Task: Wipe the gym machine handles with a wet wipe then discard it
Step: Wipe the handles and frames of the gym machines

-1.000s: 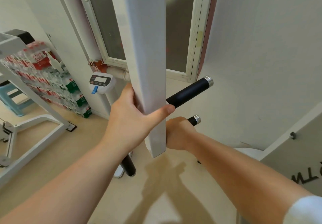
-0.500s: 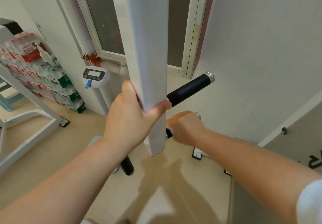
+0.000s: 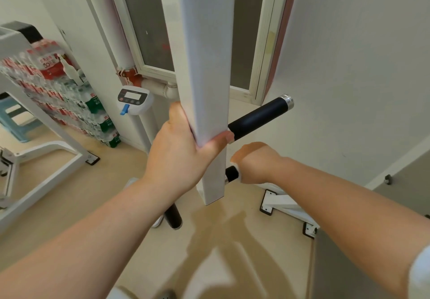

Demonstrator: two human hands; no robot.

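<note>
Head view of a handle-wiping stroke on a gym machine. The machine's white post (image 3: 204, 66) hangs down the centre of the scene, its lower end free above the floor. Far left, stacked bottled water (image 3: 69, 94) lines the wall, with a scale display (image 3: 132, 99) just right of it.

The left hand (image 3: 176, 149) clasps the post: thumb across the near face, fingers round the far side and hidden. The right hand (image 3: 256, 161) is closed in a fist round the lower handle (image 3: 231, 173), covering most of it. Only a short black section shows between fist and post.

The upper handle (image 3: 258, 117) juts right and away from the post, bare to its metal cap. A third handle (image 3: 173, 217) shows below the left wrist.

A white edge at the fist's left side is taken to be the wet wipe (image 3: 239, 175), wrapped between palm and grip.

To do the stroke well:
- Brace the post firmly so that it does not swing.
- Keep the wipe wrapped fully round the grip.
- Twist the fist while sliding from post to end cap, so that the whole circumference is covered.
- Refold to a clean face before moving to the other handles.
</note>
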